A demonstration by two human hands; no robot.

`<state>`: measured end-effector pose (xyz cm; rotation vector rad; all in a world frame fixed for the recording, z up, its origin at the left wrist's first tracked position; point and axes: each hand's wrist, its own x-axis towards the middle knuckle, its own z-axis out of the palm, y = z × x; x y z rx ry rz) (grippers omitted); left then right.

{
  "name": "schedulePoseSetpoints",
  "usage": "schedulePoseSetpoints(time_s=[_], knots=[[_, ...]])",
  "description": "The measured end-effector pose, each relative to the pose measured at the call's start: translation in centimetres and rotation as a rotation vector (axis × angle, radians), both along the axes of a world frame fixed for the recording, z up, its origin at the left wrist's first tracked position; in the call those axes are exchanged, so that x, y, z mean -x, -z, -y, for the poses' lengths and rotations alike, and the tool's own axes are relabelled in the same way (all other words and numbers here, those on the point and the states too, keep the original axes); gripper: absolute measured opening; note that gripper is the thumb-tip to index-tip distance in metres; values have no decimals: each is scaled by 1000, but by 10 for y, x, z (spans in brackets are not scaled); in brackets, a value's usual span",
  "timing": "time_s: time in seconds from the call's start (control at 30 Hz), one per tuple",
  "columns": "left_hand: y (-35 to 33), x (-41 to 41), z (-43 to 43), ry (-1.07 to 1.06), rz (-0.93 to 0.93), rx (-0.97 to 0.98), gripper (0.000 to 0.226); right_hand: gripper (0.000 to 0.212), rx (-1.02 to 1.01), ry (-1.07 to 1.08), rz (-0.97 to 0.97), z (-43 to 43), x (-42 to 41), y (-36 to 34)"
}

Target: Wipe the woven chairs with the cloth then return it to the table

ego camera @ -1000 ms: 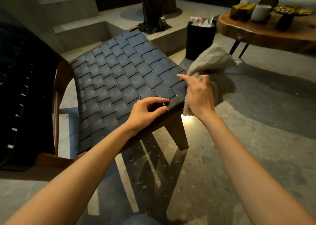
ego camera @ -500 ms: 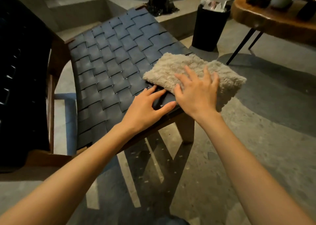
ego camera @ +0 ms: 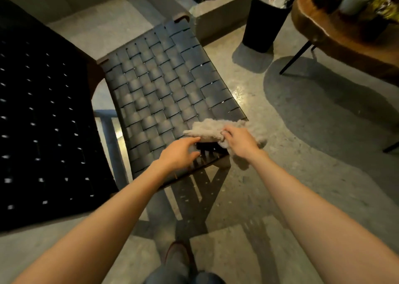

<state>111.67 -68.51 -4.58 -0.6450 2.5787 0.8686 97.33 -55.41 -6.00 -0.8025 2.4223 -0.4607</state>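
Observation:
The dark woven chair seat (ego camera: 164, 89) fills the middle of the view, its black woven backrest (ego camera: 43, 122) at the left. A fluffy beige cloth (ego camera: 210, 128) lies bunched on the seat's near right corner, partly hanging over the edge. My right hand (ego camera: 239, 142) grips the cloth with curled fingers. My left hand (ego camera: 180, 153) rests on the seat's front edge with fingers spread, fingertips close to the cloth.
A round wooden table (ego camera: 345, 37) on thin black legs stands at the upper right with jars and dishes on it. A black bin (ego camera: 266, 18) stands beside it. Concrete steps (ego camera: 103, 22) lie behind the chair. My shoe (ego camera: 178, 253) is on the stone floor below.
The cloth went from held in the air, to spread flat on the seat, to bunched at the near corner. My right hand's fingers curled round it; the view tilted down.

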Motion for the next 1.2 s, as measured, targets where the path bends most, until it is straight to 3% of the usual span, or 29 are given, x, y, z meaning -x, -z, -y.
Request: schedulePoseSetpoints(time_s=[0.17, 0.27, 0.37, 0.47, 0.63, 0.73, 0.83, 0.93, 1.03, 1.2], knots=[[-107, -13, -1, -151, 14, -139, 46, 20, 113, 15, 6, -16, -22, -105], [-188, -7, 0, -372, -21, -440, 31, 20, 250, 51, -3, -18, -39, -189], [-252, -4, -5, -608, -67, -743, 37, 22, 323, 42, -23, -22, -54, -258], [-289, -4, -10, -747, -177, -857, 27, 23, 339, 8, -10, -27, -57, -306], [-319, 5, -15, -752, -286, -874, 4, 22, 276, -84, 110, -31, -32, -341], [-329, 22, -19, -698, -302, -840, 10, 18, 254, -112, 129, -29, -3, -348], [-335, 50, -21, -556, -297, -681, 19, 19, 278, -111, 46, -25, 34, -347], [-337, 87, -27, -456, -281, -552, 22, 45, 378, -144, 75, -18, 82, -353], [-343, 128, -36, -433, -295, -493, 18, 62, 348, -337, 75, -11, 138, -366], [-354, 185, -42, -501, -310, -404, 22, 27, 234, -634, -54, 4, 226, -383]])
